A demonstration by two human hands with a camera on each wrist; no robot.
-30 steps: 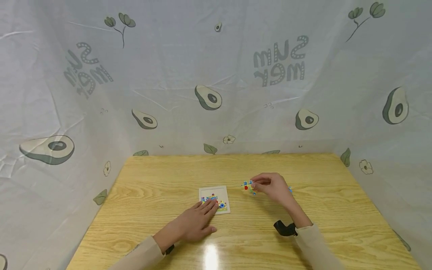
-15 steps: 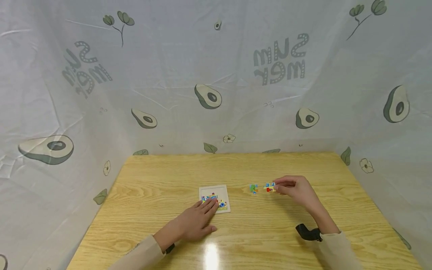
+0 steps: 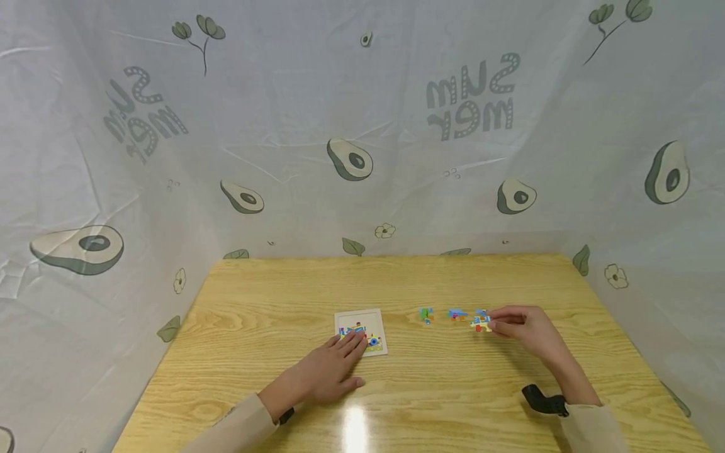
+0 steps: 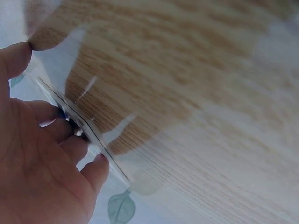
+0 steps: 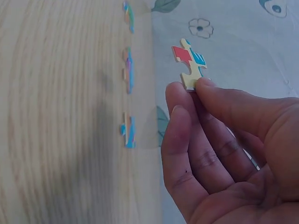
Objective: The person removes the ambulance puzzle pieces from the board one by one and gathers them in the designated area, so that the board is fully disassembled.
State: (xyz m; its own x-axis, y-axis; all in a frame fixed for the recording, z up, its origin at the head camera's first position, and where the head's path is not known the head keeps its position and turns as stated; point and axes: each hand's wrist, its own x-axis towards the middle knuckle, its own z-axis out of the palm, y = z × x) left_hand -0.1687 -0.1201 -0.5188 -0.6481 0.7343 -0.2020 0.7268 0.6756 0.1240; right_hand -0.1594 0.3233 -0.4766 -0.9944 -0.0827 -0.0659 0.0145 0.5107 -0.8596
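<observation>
My right hand (image 3: 529, 330) pinches a jigsaw puzzle piece (image 5: 189, 65) between thumb and fingers, raised above the table at the right. The piece is cream with red and blue patches. My left hand (image 3: 331, 371) lies with its fingers extended over a square puzzle board (image 3: 370, 316) with a pale frame. A colourful picture shows partly around those fingers; the part beneath them is hidden. In the left wrist view the fingertips (image 4: 96, 170) touch the board, seen nearly edge-on.
Loose puzzle pieces lie in a row right of the board: a green and blue piece (image 3: 426, 315), a mostly blue piece (image 3: 456, 313), and one (image 3: 481, 312) partly behind the held piece. A printed curtain (image 3: 362, 207) stands behind and beside the wooden table (image 3: 294, 283).
My right hand has moved right with the pinched piece, from near the green and blue piece to the row's right end. The left hand stays on the board.
</observation>
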